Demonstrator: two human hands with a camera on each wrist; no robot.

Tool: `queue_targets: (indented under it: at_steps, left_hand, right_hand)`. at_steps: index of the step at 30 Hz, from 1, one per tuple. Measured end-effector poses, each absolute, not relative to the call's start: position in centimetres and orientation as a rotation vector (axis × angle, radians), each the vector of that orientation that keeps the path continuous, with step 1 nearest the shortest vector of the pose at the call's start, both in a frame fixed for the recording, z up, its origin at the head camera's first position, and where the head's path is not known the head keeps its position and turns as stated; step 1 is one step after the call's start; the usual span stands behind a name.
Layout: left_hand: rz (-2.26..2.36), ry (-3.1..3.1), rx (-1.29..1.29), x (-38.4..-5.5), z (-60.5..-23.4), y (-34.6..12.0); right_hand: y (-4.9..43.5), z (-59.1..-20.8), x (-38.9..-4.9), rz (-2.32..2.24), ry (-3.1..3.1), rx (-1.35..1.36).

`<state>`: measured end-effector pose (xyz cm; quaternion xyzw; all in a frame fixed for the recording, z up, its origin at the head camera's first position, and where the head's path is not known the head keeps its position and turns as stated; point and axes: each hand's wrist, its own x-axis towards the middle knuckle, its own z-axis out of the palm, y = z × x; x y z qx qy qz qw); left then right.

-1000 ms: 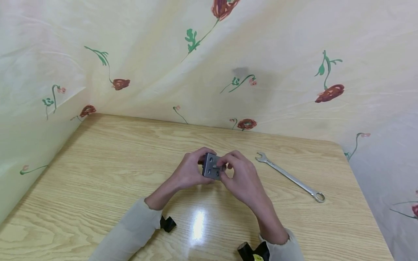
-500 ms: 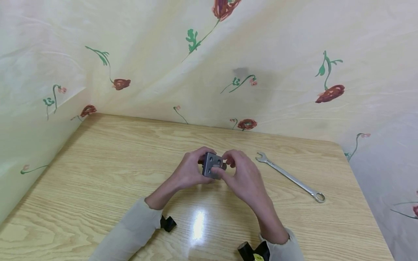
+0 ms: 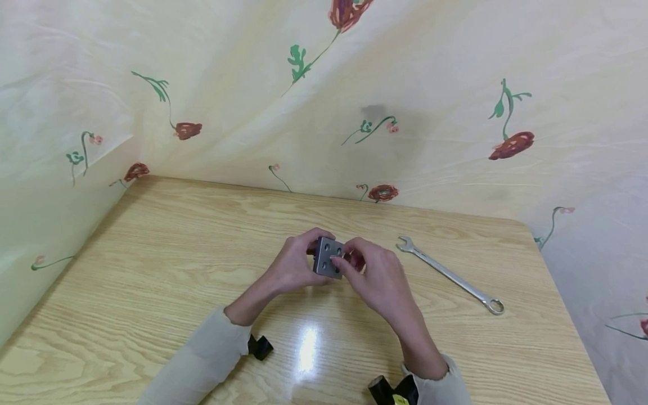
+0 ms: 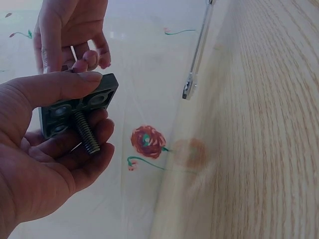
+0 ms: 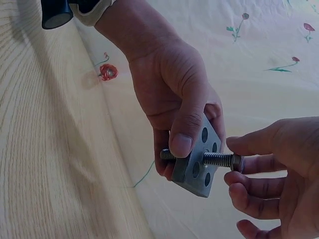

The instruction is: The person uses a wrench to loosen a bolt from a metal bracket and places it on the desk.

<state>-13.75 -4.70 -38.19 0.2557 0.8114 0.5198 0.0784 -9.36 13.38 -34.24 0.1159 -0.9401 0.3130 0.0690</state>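
My left hand (image 3: 297, 263) grips a small grey metal block (image 3: 324, 269) by its edges, above the table. Several round holes show in the block's face. A threaded bolt (image 5: 217, 159) passes through its middle, with the hex head out on the right-hand side. The bolt's threaded end (image 4: 88, 137) sticks out of the other face, beside my curled left fingers. My right hand (image 3: 376, 274) is at the bolt's head, thumb and index finger about it. In the head view these fingers largely hide the bolt.
A combination wrench (image 3: 450, 274) lies on the wood-grain table (image 3: 167, 236), right of my hands. Flower-printed cloth (image 3: 243, 124) hangs behind the table and along its sides. Dark wrist cameras (image 3: 261, 347) sit at both sleeves.
My right fingers spread off the bolt head half a second ago, thumb reaching lower across the block. Now they have closed in about the head again. The left hand and block have stayed in place.
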Motion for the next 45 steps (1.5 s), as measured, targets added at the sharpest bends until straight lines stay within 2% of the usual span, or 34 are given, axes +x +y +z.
queue_targets:
  at_steps: [16,29,45]
  left_hand:
    - [1.561,2.429,0.762,-13.75,-38.28,-4.68]
    - [1.573,2.42,0.769,-13.77,-38.29,-4.73]
    - [1.566,2.424,0.761,-13.84,-38.37,-4.68]
  right_hand:
    - [13.26,-34.55,-9.19,0.934,-2.719,0.493]
    - [13.42,-34.27,-9.41,0.963,-2.955,0.16]
    - [13.57,-34.26,-9.14,0.927,-2.759,0.477]
